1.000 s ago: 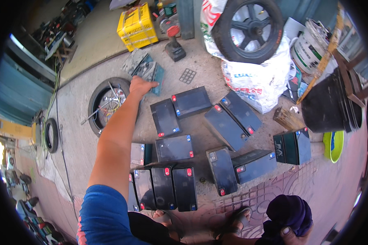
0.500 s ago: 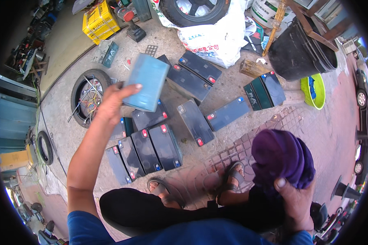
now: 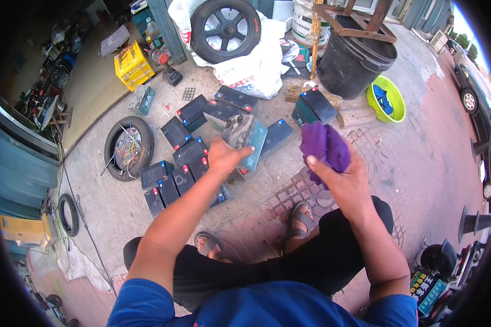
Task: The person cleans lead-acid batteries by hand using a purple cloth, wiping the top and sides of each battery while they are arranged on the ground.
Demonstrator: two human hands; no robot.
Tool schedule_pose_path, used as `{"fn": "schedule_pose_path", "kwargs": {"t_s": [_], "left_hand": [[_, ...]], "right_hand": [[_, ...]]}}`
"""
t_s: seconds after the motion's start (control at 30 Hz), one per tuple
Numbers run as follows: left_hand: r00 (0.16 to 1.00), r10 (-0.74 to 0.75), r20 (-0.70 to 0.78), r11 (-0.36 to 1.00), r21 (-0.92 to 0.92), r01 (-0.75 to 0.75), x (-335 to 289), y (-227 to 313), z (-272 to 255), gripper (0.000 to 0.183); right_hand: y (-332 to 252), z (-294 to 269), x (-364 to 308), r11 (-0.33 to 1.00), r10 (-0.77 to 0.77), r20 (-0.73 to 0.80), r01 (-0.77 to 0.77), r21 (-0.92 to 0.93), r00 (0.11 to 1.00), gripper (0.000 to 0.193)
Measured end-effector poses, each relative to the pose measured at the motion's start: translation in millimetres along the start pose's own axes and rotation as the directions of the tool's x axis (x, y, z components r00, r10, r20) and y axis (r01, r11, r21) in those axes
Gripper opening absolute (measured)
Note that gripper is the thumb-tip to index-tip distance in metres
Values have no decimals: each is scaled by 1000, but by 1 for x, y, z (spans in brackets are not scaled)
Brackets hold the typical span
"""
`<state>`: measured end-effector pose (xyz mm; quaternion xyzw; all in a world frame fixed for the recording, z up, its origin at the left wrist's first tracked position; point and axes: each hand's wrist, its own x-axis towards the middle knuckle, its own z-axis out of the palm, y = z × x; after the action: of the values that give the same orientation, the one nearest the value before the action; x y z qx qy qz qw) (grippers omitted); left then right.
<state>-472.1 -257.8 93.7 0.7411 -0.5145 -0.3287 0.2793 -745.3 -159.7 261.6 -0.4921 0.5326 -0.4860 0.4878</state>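
Note:
My left hand (image 3: 225, 156) grips a dusty teal battery (image 3: 258, 143), raised over the batteries on the ground and tilted. In my right hand (image 3: 345, 182) is a bunched purple cloth (image 3: 323, 146), held up to the right of that battery and apart from it. Below and left of my left hand stand several dark batteries (image 3: 169, 189) close together, with red and blue terminal caps. More dark batteries (image 3: 236, 98) lie beyond it, and one (image 3: 278, 134) is partly hidden behind the held battery. My left forearm covers part of the near row.
A teal battery (image 3: 315, 106) stands by wooden blocks (image 3: 357, 117). Farther back are a black bucket (image 3: 346, 65), a green basin (image 3: 394, 111), and a white sack (image 3: 245, 76) with a wheel (image 3: 225, 30). At left lie a tyre holding wires (image 3: 142, 136), a cordless drill (image 3: 172, 76) and a yellow box (image 3: 132, 65).
My left hand has carried the battery to the right and turned it, so a dusty grey face shows. My right hand has lifted the purple cloth up and inward. The view has shifted.

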Motion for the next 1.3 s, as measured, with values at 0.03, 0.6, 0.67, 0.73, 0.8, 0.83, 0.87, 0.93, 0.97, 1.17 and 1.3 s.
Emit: {"fn": "schedule_pose_path", "kwargs": {"t_s": [0.03,0.6,0.67,0.73,0.8,0.83,0.87,0.93,0.97,1.17,1.3], "left_hand": [[996,44,-76,994,107,-36,-4,3,6,101],[968,251,5,955,162,-248,-10,-7,41,127],[958,288,1,949,136,-285,-4,-19,44,122],[955,298,10,949,104,-297,0,-31,43,116],[954,298,21,952,62,-299,1,-38,33,109],[956,293,25,955,46,-294,0,-40,28,106],[958,285,35,956,62,-287,-3,-38,27,99],[947,316,57,944,84,-320,-6,-21,37,97],[944,323,62,939,103,-328,-6,-19,38,96],[950,295,101,931,194,-309,-8,-14,46,102],[970,238,49,947,209,-243,-10,-29,26,104]], "right_hand": [[6,2,0,999,-17,7,17,-30,1000,60],[216,118,26,941,207,-487,-36,336,848,37],[239,143,12,930,201,-444,-28,366,873,39],[244,175,3,914,143,-453,59,402,880,41],[232,181,4,902,83,-435,118,416,897,46],[230,181,12,935,92,-432,71,347,897,45],[232,176,24,961,101,-439,26,274,893,45],[249,153,68,995,67,-539,-15,101,839,44],[248,143,90,994,59,-559,1,106,827,39],[266,136,93,1000,5,-621,9,18,784,37],[260,185,3,994,78,-532,-24,107,843,40]]}}
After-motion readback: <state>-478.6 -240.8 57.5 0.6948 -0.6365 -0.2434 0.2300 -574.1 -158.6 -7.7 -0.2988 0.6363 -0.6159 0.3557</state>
